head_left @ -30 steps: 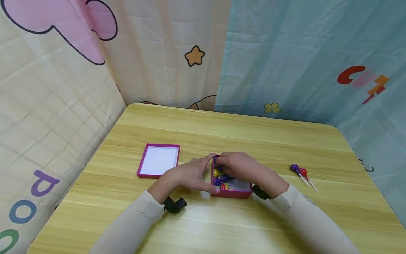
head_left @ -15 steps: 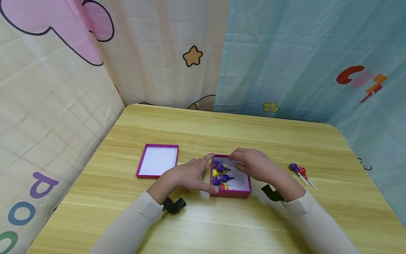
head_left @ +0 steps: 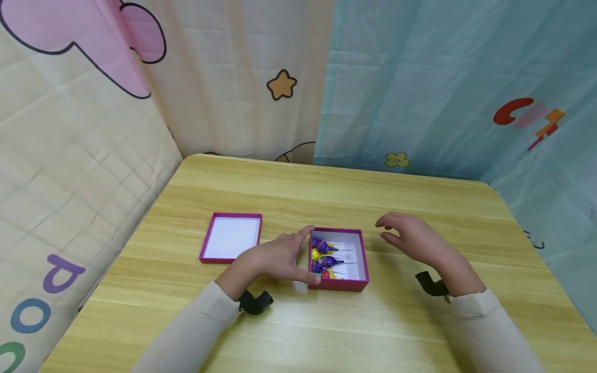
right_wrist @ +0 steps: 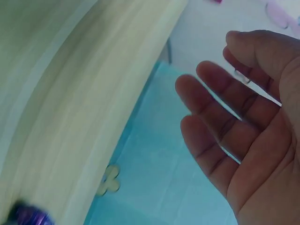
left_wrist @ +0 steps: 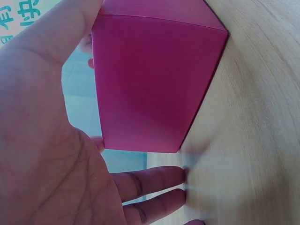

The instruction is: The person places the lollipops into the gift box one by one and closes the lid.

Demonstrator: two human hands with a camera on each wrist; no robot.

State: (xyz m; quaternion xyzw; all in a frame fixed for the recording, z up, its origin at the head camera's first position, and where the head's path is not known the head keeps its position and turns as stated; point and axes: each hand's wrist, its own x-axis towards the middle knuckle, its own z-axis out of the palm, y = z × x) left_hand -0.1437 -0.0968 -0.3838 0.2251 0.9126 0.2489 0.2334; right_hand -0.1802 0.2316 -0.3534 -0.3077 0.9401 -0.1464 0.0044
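Note:
My left hand (head_left: 282, 257) spans the left side of a magenta box (head_left: 344, 285), thumb at the front corner and forefinger at the back corner. In the left wrist view the box wall (left_wrist: 145, 84) stands between thumb and forefinger, and the other fingers (left_wrist: 154, 180) extend below it. Several lollipops (head_left: 328, 261) in purple and yellow wrappers lie inside, heads to the left, sticks to the right. Right of the box, my right hand (head_left: 415, 238) hovers over the table with loosely bent fingers and holds nothing. A purple lollipop (right_wrist: 30, 215) shows at the right wrist view's lower corner.
A matching magenta lid (head_left: 230, 237), white inside, lies upturned left of the box. The wooden table (head_left: 298, 331) backs onto printed curtains (head_left: 396, 93). A black wrist mount (head_left: 255, 302) sits under each wrist. The loose lollipops at right are behind the right hand in the head view.
My right hand has come up out of the box and moved right, uncovering the lollipops inside and covering the loose pair on the table. The left hand stays at the box.

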